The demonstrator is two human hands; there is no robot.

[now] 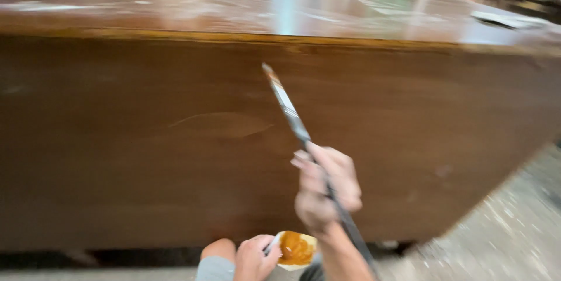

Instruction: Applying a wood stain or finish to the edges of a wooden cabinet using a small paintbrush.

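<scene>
Brush (292, 118) was gripped in the right hand (323, 189), fingers clenched round its dark handle, its tip held up against the brown side panel of the cabinet (146, 141). Low in view, a small cup (296, 250) of orange-brown paste was grasped in the left hand (256, 257), just beside the knee (217, 250). Dusty floor (508, 234) was seen at right.

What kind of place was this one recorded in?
Probably a furniture or woodworking workshop: a large brown wooden cabinet on a dusty floor, the right hand holding a brush, the left hand a dish of orange-brown paste.
</scene>
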